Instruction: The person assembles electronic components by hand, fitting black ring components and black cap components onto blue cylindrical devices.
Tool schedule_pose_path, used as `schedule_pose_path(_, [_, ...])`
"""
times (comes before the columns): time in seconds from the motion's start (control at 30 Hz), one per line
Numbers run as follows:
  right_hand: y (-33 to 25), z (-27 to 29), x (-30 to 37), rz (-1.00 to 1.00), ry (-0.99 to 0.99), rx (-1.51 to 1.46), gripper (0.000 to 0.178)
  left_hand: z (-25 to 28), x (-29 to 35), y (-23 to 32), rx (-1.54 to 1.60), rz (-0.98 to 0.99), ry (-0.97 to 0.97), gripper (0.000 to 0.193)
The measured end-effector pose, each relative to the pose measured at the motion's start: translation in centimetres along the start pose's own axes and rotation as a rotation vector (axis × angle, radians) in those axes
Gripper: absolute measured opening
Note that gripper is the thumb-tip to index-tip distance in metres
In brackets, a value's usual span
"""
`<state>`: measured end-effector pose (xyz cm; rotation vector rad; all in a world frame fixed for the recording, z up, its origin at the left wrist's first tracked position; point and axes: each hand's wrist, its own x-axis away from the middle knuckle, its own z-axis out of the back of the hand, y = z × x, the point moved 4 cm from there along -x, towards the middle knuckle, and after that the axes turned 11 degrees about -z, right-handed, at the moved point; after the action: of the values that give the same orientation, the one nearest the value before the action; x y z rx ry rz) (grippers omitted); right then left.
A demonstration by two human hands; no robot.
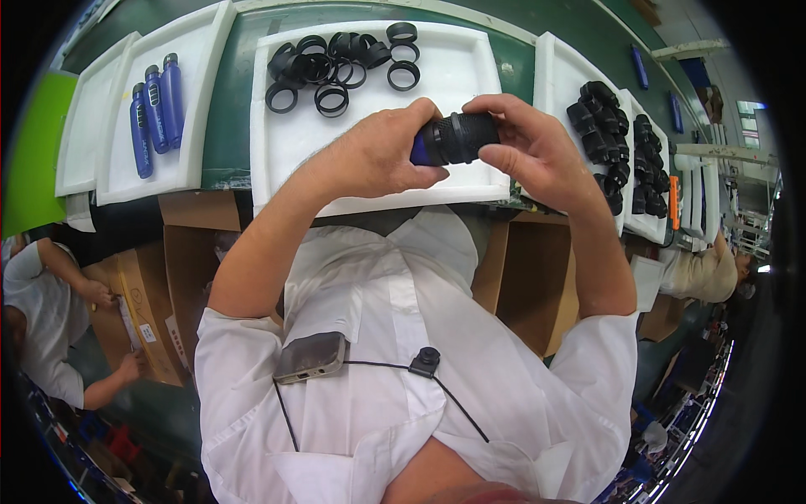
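Note:
Over the front of the middle white foam tray [378, 202], I hold a blue tube with a black ribbed head [460, 139] lying sideways; its exact kind is unclear. My left hand [390, 151] wraps around the blue end, which the fingers mostly cover. At the black end, my right hand [533, 151] grips the head between thumb and fingers. Farther back in that tray lie several loose black rings [332, 101], some overlapping. Several blue tubes with black tops [154, 113] lie in a white foam tray to the left.
To the right, foam trays hold clustered black caps or heads [600, 126] and more black parts [646, 168]. An orange strip [673, 202] lies beyond. Open cardboard boxes [529, 277] stand below the green bench edge. At left, another person's hands [101, 294] touch a carton [138, 311].

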<state>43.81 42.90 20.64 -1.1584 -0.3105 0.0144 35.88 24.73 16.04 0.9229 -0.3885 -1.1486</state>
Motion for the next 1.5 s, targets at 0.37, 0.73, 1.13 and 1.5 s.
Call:
schedule_pose_path(0.37, [0.3, 0.9, -0.5, -0.206, 0.16, 0.218, 0.058, -0.4, -0.1, 0.8, 0.026, -0.038, 0.062, 0.052])
schedule_pose_path(0.73, [0.0, 1.3, 0.2, -0.157, 0.049, 0.258, 0.039, 0.1, -0.2, 0.8, 0.019, 0.054, 0.008, 0.048])
schedule_pose_path(1.13, [-1.4, -1.7, 1.2, 0.27, 0.396, 0.231, 0.059, 0.3, -0.9, 2.1, 0.127, -0.049, -0.21, 0.04])
schedule_pose_path(1.5, [-0.2, -1.8, 0.6, 0.395, 0.554, 0.377, 0.04, 0.3, -2.0, 2.7, 0.074, 0.125, -0.289, 0.054])
